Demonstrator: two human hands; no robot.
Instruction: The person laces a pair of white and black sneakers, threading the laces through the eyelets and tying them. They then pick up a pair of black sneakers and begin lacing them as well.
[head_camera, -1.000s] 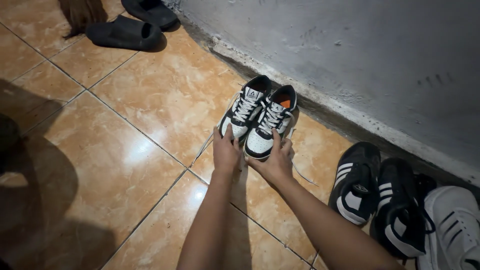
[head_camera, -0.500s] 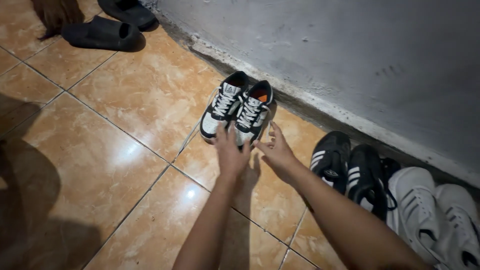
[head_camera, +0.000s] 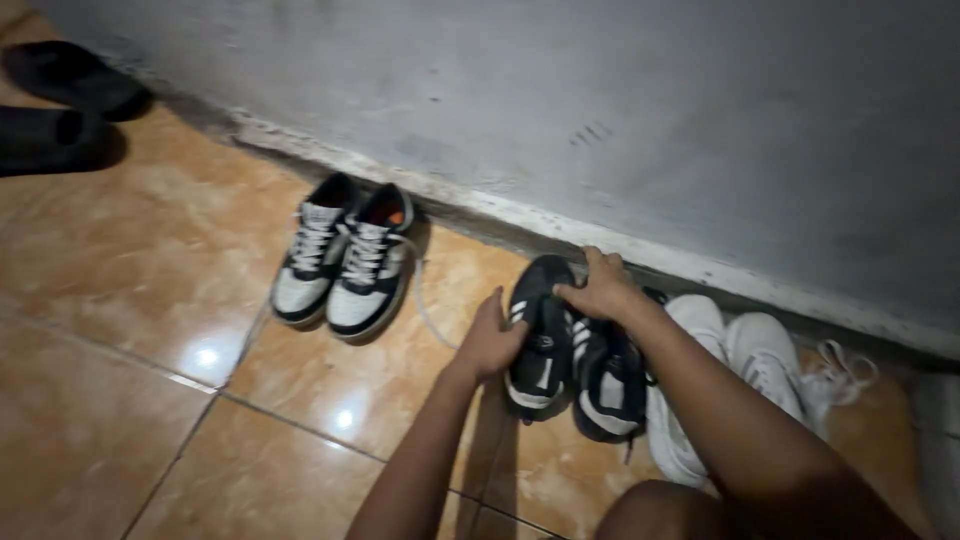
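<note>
Hands first: the left hand (head_camera: 492, 345) has its fingers curled against the side of the left black sneaker (head_camera: 540, 335) and the right hand (head_camera: 603, 287) has its fingers clamped over the heel end of that same pair, which sits on the glossy orange marble-look tile floor (head_camera: 150, 300) just beside the rough grey wall (head_camera: 600, 110). Count is two black sneakers with white stripes (second one (head_camera: 608, 385)), two black-and-white lace-up sneakers (head_camera: 345, 262) to their left, two white sneakers (head_camera: 745, 370) to their right, and two smooth dark slip-on sandals (head_camera: 55, 105) off in the far left corner.
</note>
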